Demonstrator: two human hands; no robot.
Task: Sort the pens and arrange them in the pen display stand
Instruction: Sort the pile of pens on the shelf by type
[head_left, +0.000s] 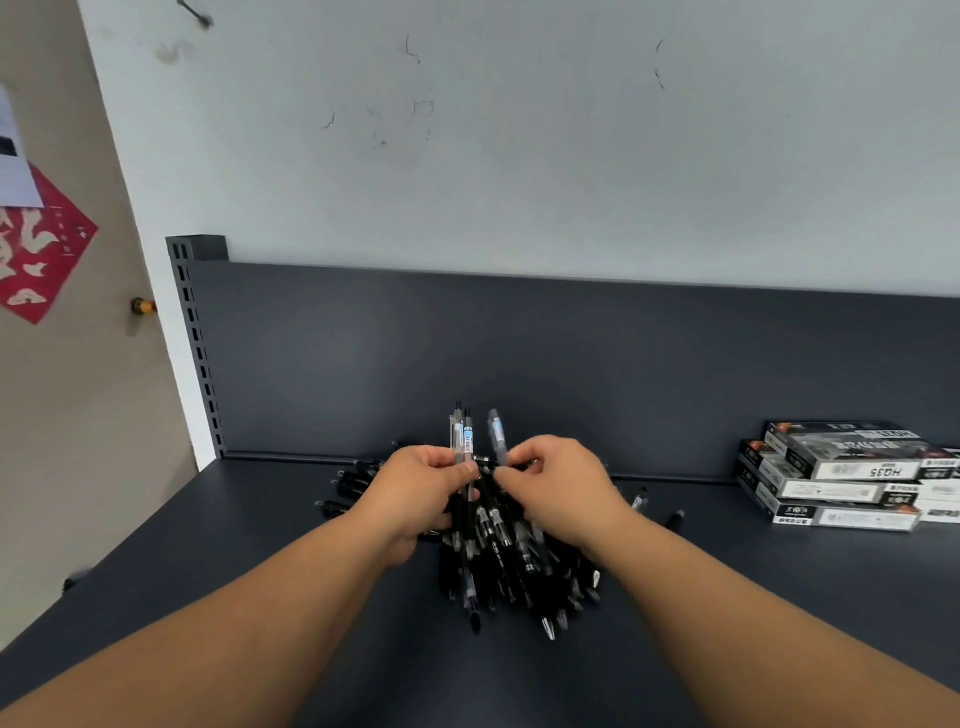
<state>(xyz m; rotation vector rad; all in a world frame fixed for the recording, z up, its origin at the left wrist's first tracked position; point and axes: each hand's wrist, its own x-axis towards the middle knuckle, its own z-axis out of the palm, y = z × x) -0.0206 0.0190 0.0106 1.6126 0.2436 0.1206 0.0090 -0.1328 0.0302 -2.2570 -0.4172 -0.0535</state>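
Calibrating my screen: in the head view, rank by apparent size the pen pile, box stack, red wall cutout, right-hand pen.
1. pen pile and box stack: too alike to rank, pile partly covered, stack cropped.
2. red wall cutout.
3. pen in the right hand.

Both forearms reach in from the lower corners, meeting mid-frame. The left hand (415, 488) grips upright pens (464, 441); the right hand (561, 483) pinches a single pen (497, 434) between its fingers (519, 458).

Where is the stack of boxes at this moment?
In the head view, the stack of boxes lies at the far right of the dark shelf, right of the pen pile.
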